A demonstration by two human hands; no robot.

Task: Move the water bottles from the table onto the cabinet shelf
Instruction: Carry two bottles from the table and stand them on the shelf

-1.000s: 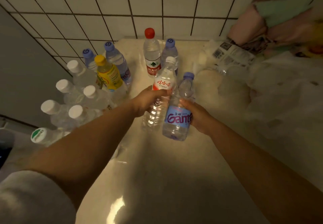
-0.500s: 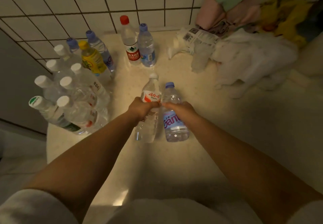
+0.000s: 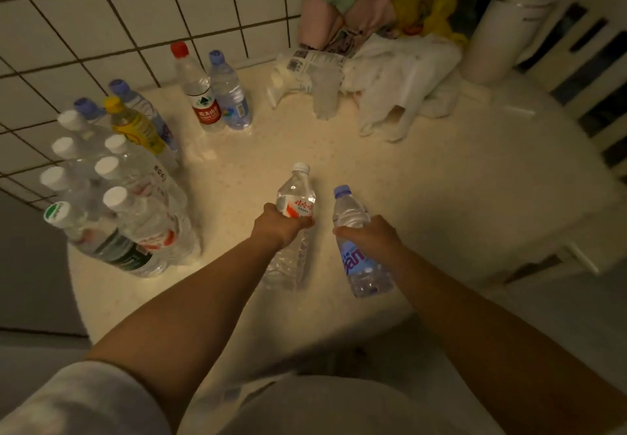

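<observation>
Left hand (image 3: pixel 283 227) grip wraps the red-labelled bottle (image 3: pixel 293 227); right hand (image 3: pixel 371 236) grip wraps the blue-labelled bottle (image 3: pixel 359 258), both apparently lifted at frame centre. Remaining bottles (image 3: pixel 115 193) stand on the desk (image 3: pixel 441 197), left; cabinet shelf unseen.

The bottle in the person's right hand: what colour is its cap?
Pale blue-purple cap, head view.

Dim, warm yellowish light; brightest on the table (image 3: pixel 424 197) centre, darker toward the corners. Soft focus throughout, wide-angle bending of the wall tiles (image 3: pixel 101 27) at edges.
</observation>
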